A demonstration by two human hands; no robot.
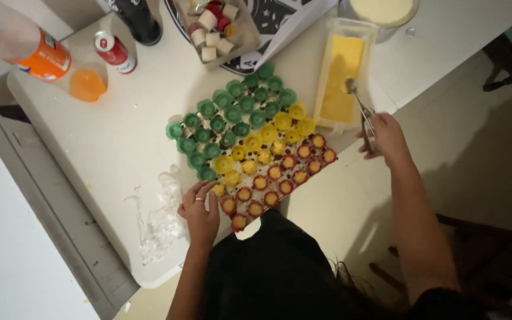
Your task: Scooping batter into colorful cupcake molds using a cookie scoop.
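Note:
A flat tray (327, 168) of small paper cups lies on the white table (131, 130): green cups (232, 112) at the far side, yellow cups (268, 139) in the middle, red-rimmed cups (280, 175) filled with yellow mix nearest me. My left hand (200, 210), a ring on one finger, rests on the table touching the tray's near-left corner. My right hand (383, 136) grips a metal scoop (358, 104), whose head sits over a clear rectangular container of yellow mix (342, 77).
An orange soda bottle (28, 47) lies at the far left beside a red can (114, 50) and a dark bottle (140, 21). A box of small rolled cups (214, 26) and a round tub (380, 15) stand at the back. Crumpled clear plastic (158, 219) lies by the table's near edge.

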